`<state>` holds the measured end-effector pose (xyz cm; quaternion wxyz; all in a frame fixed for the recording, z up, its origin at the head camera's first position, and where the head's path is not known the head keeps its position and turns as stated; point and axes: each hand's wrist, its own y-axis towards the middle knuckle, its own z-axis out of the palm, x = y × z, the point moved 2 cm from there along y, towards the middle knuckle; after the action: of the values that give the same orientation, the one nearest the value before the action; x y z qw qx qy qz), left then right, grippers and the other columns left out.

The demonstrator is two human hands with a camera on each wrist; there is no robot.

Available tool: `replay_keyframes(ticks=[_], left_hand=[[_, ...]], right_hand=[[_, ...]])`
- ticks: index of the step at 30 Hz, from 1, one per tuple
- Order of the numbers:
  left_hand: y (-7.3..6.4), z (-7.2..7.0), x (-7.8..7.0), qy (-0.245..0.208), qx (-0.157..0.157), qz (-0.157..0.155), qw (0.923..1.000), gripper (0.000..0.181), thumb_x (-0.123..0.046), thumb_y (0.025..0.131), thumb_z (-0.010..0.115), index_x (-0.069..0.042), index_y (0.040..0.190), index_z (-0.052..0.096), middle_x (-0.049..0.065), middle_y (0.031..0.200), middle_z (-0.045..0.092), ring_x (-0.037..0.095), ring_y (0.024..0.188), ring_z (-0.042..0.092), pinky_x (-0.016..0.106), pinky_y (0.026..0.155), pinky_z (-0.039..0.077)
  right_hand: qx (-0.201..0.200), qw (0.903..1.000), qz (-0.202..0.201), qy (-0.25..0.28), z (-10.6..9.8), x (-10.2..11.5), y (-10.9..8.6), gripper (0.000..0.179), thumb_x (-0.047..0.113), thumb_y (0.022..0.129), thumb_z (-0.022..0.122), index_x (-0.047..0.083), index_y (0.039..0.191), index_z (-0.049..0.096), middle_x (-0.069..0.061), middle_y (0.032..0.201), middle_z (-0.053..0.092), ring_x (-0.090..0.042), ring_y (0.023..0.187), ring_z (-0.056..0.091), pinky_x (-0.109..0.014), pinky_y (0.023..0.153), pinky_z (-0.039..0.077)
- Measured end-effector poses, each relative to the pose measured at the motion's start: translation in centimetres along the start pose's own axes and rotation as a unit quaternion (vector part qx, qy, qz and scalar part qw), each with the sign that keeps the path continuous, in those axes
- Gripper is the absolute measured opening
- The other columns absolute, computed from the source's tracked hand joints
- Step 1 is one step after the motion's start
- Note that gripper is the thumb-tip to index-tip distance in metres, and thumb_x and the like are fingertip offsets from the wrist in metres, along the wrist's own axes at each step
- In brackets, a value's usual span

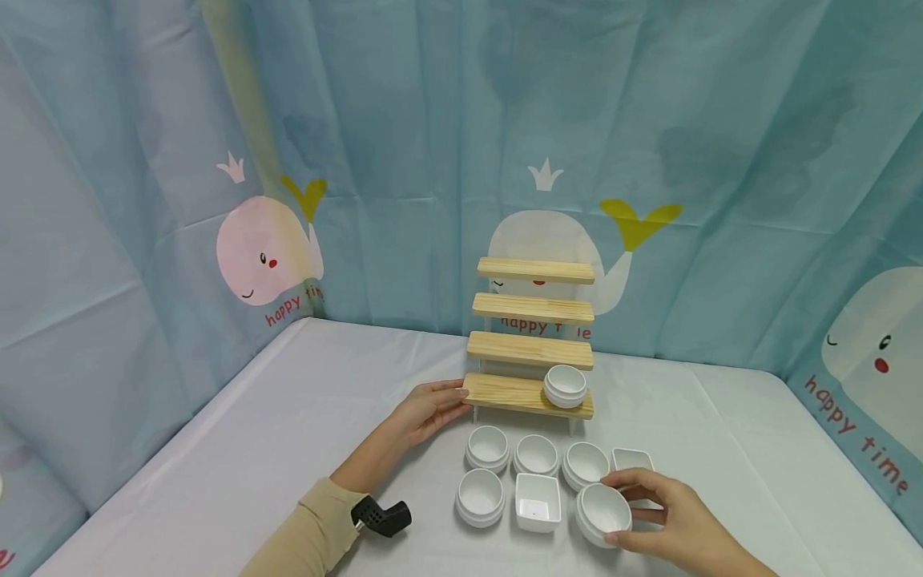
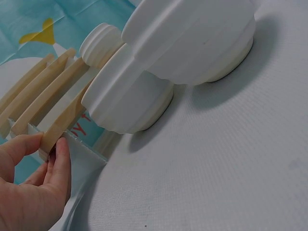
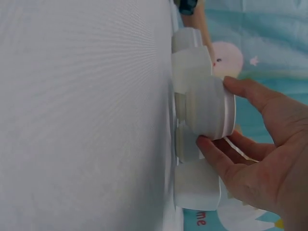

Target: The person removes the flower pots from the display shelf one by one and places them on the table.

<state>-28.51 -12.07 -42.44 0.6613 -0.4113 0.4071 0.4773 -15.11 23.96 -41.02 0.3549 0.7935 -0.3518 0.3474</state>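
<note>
A stepped display rack (image 1: 530,349) with wooden boards on clear supports stands at the back. My left hand (image 1: 433,410) pinches the left end of its lowest board (image 2: 62,126) between thumb and fingers. On that board's right part sits a round white bowl (image 1: 566,386). My right hand (image 1: 667,517) grips another round white bowl (image 1: 603,513) by its sides, thumb and fingers on opposite edges. In the right wrist view, this held bowl (image 3: 209,107) appears slightly off the table.
Before the rack stand several round white bowls (image 1: 481,497), a square white bowl (image 1: 538,502) and a second square bowl (image 1: 631,459), partly hidden by my right hand. A white cloth covers the table (image 1: 288,449). Blue whale-print curtains (image 1: 389,160) hang behind.
</note>
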Motion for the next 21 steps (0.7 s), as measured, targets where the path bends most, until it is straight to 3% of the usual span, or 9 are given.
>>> replay_keyframes(ticks=[4,11,21], left_hand=[[-0.07,0.06,-0.04,0.000,0.003,0.001,1.0000,0.052,0.005,0.105,0.056,0.019,0.152,0.037,0.035,0.147,0.051,0.022,0.114,0.068,0.027,0.101,0.061],[-0.17,0.04,-0.06,0.002,0.013,0.006,0.9999,0.052,0.006,0.106,0.053,0.020,0.153,0.035,0.036,0.147,0.049,0.019,0.110,0.068,0.024,0.099,0.061],[-0.03,0.00,-0.01,0.004,0.018,0.007,0.9998,0.052,0.006,0.107,0.053,0.020,0.153,0.034,0.037,0.149,0.048,0.020,0.113,0.068,0.025,0.101,0.061]], right_hand=[[0.007,0.9998,-0.008,0.014,0.13,-0.07,-0.02,0.048,-0.004,0.083,0.087,-0.008,0.125,0.064,0.013,0.121,0.067,-0.005,0.101,0.067,-0.021,0.084,0.065],[0.014,0.9995,0.019,0.019,0.20,0.00,0.03,0.048,-0.002,0.084,0.086,-0.009,0.126,0.063,0.012,0.121,0.068,-0.003,0.101,0.067,-0.022,0.084,0.065],[0.017,0.9998,-0.007,0.008,0.49,0.01,0.06,0.050,-0.004,0.083,0.087,-0.011,0.126,0.063,0.013,0.124,0.068,-0.001,0.104,0.067,-0.021,0.084,0.065]])
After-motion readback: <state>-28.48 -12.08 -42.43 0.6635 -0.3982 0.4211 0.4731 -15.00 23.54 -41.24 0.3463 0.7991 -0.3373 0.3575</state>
